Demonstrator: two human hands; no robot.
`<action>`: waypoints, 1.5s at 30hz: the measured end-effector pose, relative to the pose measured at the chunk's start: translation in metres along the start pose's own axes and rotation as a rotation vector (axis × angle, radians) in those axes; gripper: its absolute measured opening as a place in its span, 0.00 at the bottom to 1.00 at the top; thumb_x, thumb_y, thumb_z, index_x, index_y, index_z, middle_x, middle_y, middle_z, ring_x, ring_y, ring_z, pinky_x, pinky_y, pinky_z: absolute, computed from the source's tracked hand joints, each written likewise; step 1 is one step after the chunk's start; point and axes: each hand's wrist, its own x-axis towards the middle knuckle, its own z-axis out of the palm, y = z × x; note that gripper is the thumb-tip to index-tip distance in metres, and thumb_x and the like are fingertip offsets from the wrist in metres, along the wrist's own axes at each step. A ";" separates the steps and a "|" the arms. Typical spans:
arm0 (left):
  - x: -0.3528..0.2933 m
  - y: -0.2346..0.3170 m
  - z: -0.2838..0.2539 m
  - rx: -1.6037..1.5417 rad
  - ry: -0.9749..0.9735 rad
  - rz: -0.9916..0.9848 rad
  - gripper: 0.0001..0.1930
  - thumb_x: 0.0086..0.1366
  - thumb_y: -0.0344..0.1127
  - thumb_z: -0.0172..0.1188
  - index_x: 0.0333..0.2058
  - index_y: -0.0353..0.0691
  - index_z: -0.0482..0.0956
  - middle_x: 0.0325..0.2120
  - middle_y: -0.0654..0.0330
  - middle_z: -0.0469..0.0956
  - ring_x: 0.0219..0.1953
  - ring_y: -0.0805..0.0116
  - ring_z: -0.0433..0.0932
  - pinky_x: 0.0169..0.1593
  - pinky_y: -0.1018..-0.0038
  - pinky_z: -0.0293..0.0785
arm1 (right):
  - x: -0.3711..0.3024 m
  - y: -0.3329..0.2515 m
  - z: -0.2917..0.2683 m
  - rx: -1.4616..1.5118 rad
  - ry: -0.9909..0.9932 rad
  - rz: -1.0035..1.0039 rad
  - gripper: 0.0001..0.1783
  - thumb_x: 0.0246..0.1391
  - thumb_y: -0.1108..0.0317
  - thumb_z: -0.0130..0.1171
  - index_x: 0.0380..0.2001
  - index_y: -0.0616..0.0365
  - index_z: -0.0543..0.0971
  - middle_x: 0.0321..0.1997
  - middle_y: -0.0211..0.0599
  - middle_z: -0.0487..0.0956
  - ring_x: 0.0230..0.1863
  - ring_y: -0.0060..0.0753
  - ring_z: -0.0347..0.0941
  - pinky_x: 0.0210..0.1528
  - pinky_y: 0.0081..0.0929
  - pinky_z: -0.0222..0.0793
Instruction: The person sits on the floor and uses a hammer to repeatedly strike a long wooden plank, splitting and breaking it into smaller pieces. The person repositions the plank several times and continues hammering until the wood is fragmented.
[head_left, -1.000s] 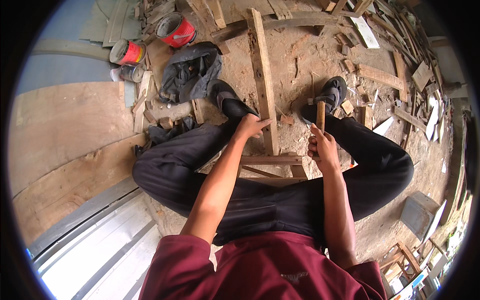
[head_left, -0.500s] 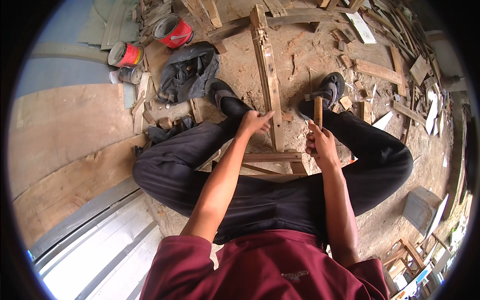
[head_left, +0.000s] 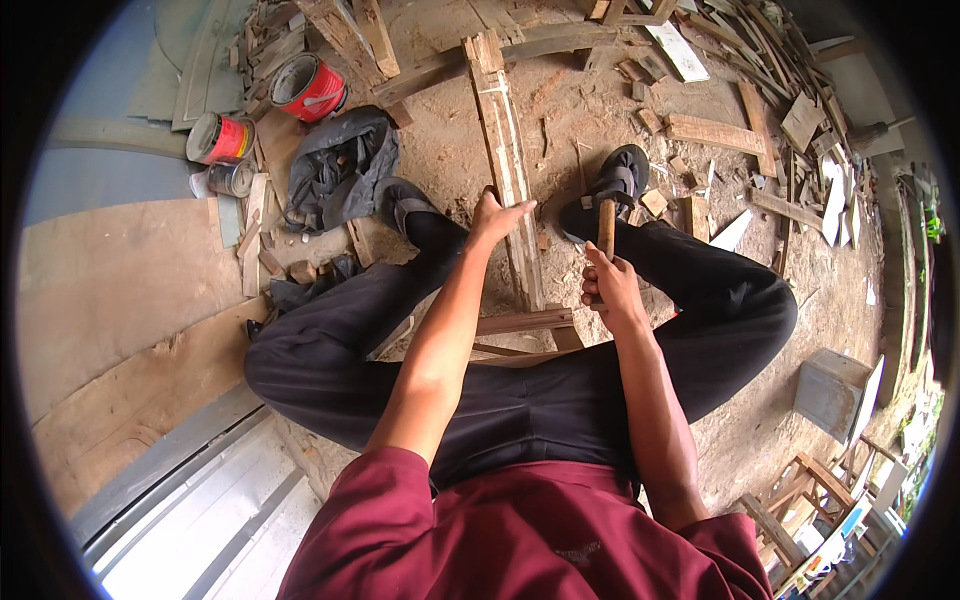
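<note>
A long, weathered wooden beam [head_left: 500,130] runs away from me between my feet, with a rough, grooved face and a pale strip along its top. Lying across it, my left hand [head_left: 497,217] grips the beam, thumb extended over the right edge and the other fingers mostly hidden on the left. My right hand [head_left: 613,288] is closed round a tool with a round wooden handle [head_left: 607,228], which points forward above my right foot. The tool's other end is mostly hidden by the hand. The beam's near end meets a low wooden crosspiece [head_left: 520,321] between my thighs.
At the far left stand red paint cans [head_left: 308,88] and a crumpled black plastic bag [head_left: 342,170]. Another timber [head_left: 440,70] lies crosswise under the beam's far part. Wood offcuts [head_left: 715,132] and scraps litter the ground at right, near a grey box-like container [head_left: 835,392].
The beam has been turned, so a rougher grooved face is up. My left hand has shifted from its edge to grip across it. The right hand still holds the tool; the view has shifted slightly.
</note>
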 end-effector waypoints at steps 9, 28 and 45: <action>-0.003 0.073 -0.067 -0.092 0.360 0.208 0.38 0.50 0.57 0.72 0.44 0.26 0.71 0.39 0.40 0.79 0.40 0.49 0.80 0.45 0.61 0.76 | 0.000 0.005 0.006 -0.208 0.010 -0.113 0.18 0.61 0.54 0.58 0.30 0.56 0.66 0.21 0.26 0.66 0.16 0.19 0.64 0.15 0.25 0.64; 0.011 0.125 -0.113 -0.127 0.420 0.117 0.31 0.48 0.50 0.73 0.40 0.29 0.76 0.36 0.43 0.81 0.38 0.51 0.82 0.44 0.62 0.77 | -0.010 0.004 0.021 -0.385 0.023 -0.223 0.21 0.63 0.51 0.54 0.29 0.58 0.66 0.16 0.25 0.64 0.12 0.20 0.65 0.10 0.23 0.65; -0.017 0.024 -0.060 -0.372 0.257 0.077 0.42 0.49 0.49 0.74 0.53 0.25 0.64 0.48 0.41 0.74 0.51 0.53 0.74 0.57 0.60 0.69 | -0.014 0.002 0.030 -0.234 0.058 -0.377 0.23 0.63 0.48 0.54 0.33 0.59 0.67 0.17 0.25 0.64 0.11 0.18 0.61 0.10 0.21 0.60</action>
